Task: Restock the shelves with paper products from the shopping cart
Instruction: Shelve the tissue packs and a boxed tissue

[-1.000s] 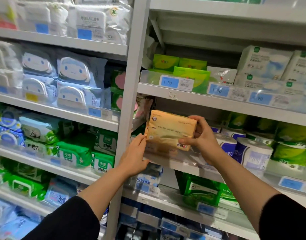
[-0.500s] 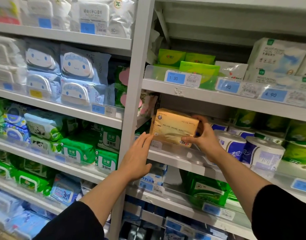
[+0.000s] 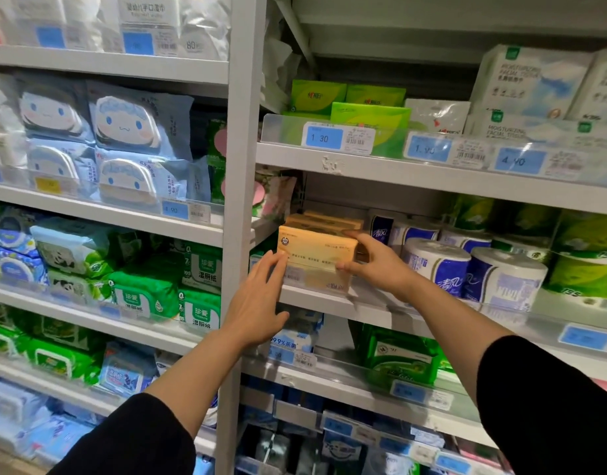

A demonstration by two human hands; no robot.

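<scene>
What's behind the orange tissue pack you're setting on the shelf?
Behind the orange tissue pack, more orange packs of the same kind show their top edges. The front pack and the right hand hide how many and how deep.

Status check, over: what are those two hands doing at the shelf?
Right hand grips orange tissue pack; left hand open, steadying its left end. Pack on shelf. Toilet rolls close right.

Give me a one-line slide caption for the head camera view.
Both hands, left hand and right hand, seat an orange plastic-wrapped tissue pack beside blue-and-white toilet paper rolls.
</scene>
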